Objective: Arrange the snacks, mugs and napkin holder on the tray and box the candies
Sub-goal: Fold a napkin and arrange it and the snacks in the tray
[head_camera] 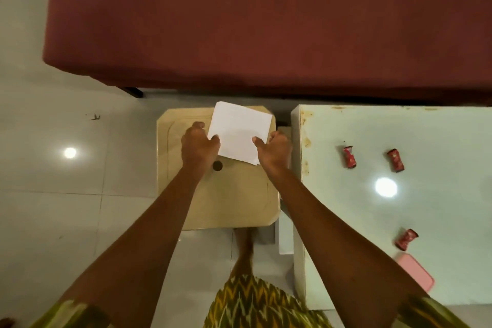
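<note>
A stack of white napkins lies at the far right of a beige plastic stool. My left hand grips its left edge and my right hand grips its right edge, thumbs on top. Three red-wrapped candies lie on the pale glass table to the right: one at the far left, a second beside it, a third nearer me. A pink lid or box sits at the table's near edge. No tray, mugs or napkin holder are in view.
A dark red sofa runs across the back. Glossy white floor tiles lie to the left. The stool has a round hole in its middle. My foot shows below the stool.
</note>
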